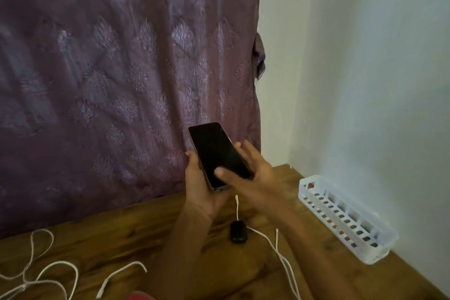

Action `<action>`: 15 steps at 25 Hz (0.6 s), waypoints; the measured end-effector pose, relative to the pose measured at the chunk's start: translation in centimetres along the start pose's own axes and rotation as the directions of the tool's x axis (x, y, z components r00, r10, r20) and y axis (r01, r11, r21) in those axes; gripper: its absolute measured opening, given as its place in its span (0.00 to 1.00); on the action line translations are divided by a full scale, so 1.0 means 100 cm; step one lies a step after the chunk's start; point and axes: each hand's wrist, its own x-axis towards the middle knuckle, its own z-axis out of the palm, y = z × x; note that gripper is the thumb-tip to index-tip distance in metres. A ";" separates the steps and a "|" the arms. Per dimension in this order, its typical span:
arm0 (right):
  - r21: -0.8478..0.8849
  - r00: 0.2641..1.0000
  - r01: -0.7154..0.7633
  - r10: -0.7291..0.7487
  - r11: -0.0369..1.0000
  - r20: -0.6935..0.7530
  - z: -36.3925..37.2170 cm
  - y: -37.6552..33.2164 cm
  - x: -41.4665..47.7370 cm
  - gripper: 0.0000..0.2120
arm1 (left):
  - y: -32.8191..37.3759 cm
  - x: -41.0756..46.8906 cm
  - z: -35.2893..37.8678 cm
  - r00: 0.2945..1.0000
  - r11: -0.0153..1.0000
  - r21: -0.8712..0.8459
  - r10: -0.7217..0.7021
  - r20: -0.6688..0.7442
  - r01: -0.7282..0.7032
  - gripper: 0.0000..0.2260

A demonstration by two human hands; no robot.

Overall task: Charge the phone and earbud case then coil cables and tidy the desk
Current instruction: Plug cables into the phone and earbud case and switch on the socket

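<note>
Phone (pixel 216 153), black slab with a dark glossy screen, is held tilted above the desk (pixel 136 221), in front of the curtain (pixel 109 80). Left hand (pixel 199 187) grips its lower end from underneath, fingers curled round the edge. Right hand (pixel 255 173) pinches the right side, thumb on the glass and fingers spread behind. Earbud case (pixel 238 231), small, black and rounded, lies on the desk below the hands, a thin white cable (pixel 237 204) meeting its top. Loose white cables (pixel 48 273) tangle at left. Desk is dark grained wood. Curtain is purple fabric with an embossed floral pattern. White slotted plastic basket (pixel 341 214) sits against the wall (pixel 365 80).
</note>
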 end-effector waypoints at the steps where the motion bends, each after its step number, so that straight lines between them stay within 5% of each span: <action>1: 0.066 0.999 -0.001 0.003 0.998 -0.032 -0.012 -0.007 0.004 0.39 | 0.004 0.002 0.011 1.000 1.000 -0.025 0.006 0.012 -0.005 0.29; 4: 0.054 0.959 0.095 -0.077 0.994 -0.271 -0.050 -0.008 0.013 0.25 | 0.012 0.005 0.041 0.992 0.991 -0.130 -0.019 0.127 0.036 0.30; 7: 0.069 0.916 -0.056 0.079 0.996 -0.394 -0.080 0.042 0.012 0.08 | 0.012 0.004 0.057 0.985 0.963 -0.255 -0.042 0.169 0.085 0.33; 11: -0.080 0.801 -0.460 0.375 0.884 -0.466 -0.099 0.137 -0.011 0.17 | 0.002 0.000 0.057 0.989 0.964 -0.256 -0.034 0.146 0.071 0.34; 15: -0.139 0.719 -0.646 0.538 0.751 -0.440 -0.096 0.193 -0.030 0.25 | -0.009 -0.003 0.053 0.995 0.965 -0.252 -0.052 0.082 0.071 0.34</action>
